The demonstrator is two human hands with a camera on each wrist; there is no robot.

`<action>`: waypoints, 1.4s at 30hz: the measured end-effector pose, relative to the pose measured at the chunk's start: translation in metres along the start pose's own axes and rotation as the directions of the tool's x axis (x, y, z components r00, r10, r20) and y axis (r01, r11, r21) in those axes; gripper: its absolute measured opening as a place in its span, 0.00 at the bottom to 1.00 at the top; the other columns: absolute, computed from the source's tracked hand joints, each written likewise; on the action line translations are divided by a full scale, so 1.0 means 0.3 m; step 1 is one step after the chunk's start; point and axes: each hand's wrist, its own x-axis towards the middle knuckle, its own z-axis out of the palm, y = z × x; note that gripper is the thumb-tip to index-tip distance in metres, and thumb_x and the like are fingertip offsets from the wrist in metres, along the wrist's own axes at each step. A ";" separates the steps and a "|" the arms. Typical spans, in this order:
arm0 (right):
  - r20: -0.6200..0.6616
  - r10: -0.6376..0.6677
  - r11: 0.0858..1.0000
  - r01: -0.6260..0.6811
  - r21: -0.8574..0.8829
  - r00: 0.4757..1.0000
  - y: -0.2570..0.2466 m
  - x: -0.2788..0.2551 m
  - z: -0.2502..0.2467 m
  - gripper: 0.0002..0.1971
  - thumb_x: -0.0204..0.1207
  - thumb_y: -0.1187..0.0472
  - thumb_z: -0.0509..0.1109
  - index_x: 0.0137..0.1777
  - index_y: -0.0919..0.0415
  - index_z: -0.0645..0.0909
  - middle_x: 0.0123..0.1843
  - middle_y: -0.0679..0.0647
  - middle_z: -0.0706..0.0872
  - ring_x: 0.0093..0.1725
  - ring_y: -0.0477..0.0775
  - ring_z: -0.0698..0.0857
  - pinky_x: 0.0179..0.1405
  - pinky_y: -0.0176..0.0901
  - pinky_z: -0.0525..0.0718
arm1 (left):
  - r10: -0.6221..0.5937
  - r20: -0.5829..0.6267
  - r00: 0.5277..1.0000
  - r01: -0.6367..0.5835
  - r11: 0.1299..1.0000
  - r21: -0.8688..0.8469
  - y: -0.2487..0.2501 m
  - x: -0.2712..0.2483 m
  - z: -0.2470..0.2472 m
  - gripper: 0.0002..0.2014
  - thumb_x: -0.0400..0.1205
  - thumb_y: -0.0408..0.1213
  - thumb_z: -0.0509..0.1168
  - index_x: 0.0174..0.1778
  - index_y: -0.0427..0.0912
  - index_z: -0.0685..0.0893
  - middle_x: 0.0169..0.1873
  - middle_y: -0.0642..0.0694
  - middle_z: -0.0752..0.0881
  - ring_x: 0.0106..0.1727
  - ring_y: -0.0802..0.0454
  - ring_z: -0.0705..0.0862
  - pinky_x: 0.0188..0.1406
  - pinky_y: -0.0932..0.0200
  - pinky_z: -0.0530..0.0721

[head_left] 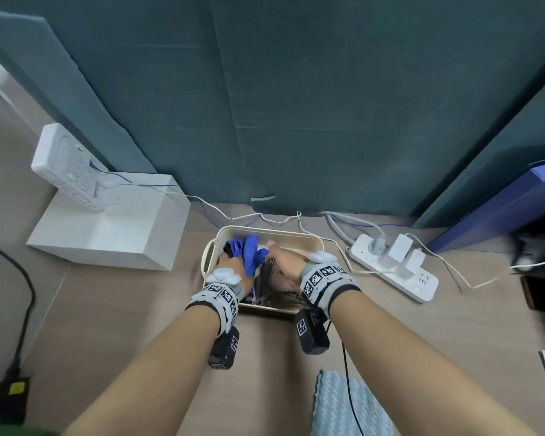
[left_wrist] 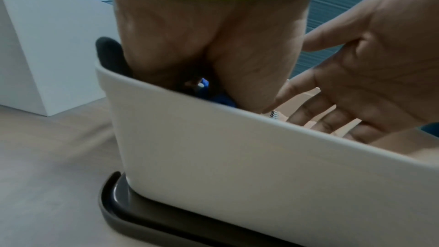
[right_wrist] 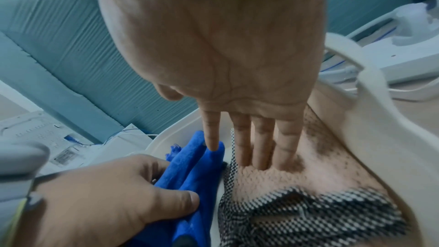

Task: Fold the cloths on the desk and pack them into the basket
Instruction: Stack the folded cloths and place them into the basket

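Note:
A cream basket (head_left: 309, 239) stands on a dark tray (left_wrist: 142, 215) mid-desk. Inside it on the left lies a bright blue cloth (head_left: 250, 253), on the right a pink fleecy cloth with a black-and-white checked edge (right_wrist: 297, 185). My left hand (right_wrist: 133, 191) reaches into the left side, thumb and fingers pinching the blue cloth (right_wrist: 194, 172). My right hand (right_wrist: 240, 153) lies flat with straight fingers pressing down on the pink cloth, its index tip on the blue one. A dark cloth (left_wrist: 111, 55) sticks up at the basket's left end. A light blue patterned cloth (head_left: 350, 404) lies near me.
A white power strip (head_left: 422, 281) with plugs and cables sits right of the basket. A white box (head_left: 107, 231) with a router (head_left: 66, 165) stands back left. A blue folder (head_left: 501, 202) leans at the right, and a teal partition (head_left: 296, 105) closes the back.

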 end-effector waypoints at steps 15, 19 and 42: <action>0.004 -0.256 0.965 0.256 -0.053 0.967 -0.069 0.020 0.015 0.16 0.92 0.46 0.56 0.72 0.50 0.78 0.62 0.58 0.85 0.59 0.60 0.80 0.56 0.46 0.74 | 0.350 -0.320 0.881 -0.315 0.936 0.155 -0.028 -0.072 -0.093 0.12 0.68 0.44 0.66 0.40 0.43 0.90 0.60 0.43 0.80 0.51 0.37 0.81 0.47 0.52 0.79; 0.009 -0.182 0.962 0.180 -0.204 0.983 -0.065 0.029 0.018 0.26 0.88 0.36 0.54 0.78 0.45 0.79 0.81 0.57 0.77 0.77 0.62 0.76 0.77 0.51 0.71 | 0.272 0.029 0.962 -0.273 0.944 0.184 -0.010 -0.021 -0.080 0.14 0.81 0.36 0.62 0.61 0.45 0.86 0.61 0.44 0.79 0.63 0.40 0.82 0.62 0.49 0.81; -0.055 0.021 0.956 -0.036 -0.290 0.998 -0.028 0.070 -0.035 0.33 0.77 0.29 0.64 0.68 0.54 0.88 0.71 0.55 0.88 0.63 0.61 0.87 0.72 0.52 0.82 | 0.069 0.306 0.949 -0.160 0.946 0.283 0.021 0.033 -0.092 0.37 0.77 0.40 0.71 0.80 0.57 0.62 0.87 0.43 0.50 0.79 0.34 0.71 0.70 0.41 0.77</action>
